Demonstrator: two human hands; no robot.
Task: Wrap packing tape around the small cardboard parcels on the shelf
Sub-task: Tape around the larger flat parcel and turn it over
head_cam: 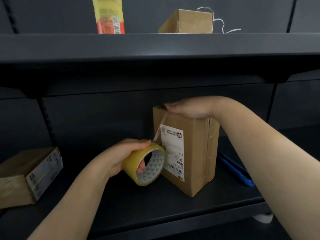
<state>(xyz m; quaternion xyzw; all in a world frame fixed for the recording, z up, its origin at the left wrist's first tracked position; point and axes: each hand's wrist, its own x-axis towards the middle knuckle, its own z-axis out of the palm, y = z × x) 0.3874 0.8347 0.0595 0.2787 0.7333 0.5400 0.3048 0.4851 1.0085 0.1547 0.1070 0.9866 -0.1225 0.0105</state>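
Pressing down flat with my right hand (187,109), I hold the top of the upright parcel (187,153), fingers straight and together, reaching to its top left edge. That parcel stands on end on the lower shelf (155,210), right of the middle and back from the front edge, its white shipping label (173,151) turned toward me with the print upside down. My left hand (121,156) grips the tape roll (147,165), thumb over the yellowish outer face and fingertips curled inside the core, so the hand is clamped on the roll. It hangs just beside the parcel's lower left face, and a strip of clear tape (160,126) runs taut from the roll up to the parcel's top edge, under my right fingertips.

A blue cutter (237,170) lies on the shelf just behind and to the right of the parcel. A second parcel (29,175) lies flat near the shelf's left end, well apart. On the upper shelf (155,44) sit a brown box (187,21) with a white string (223,25) beside it, and a yellow-and-orange pack (109,14) to its left.
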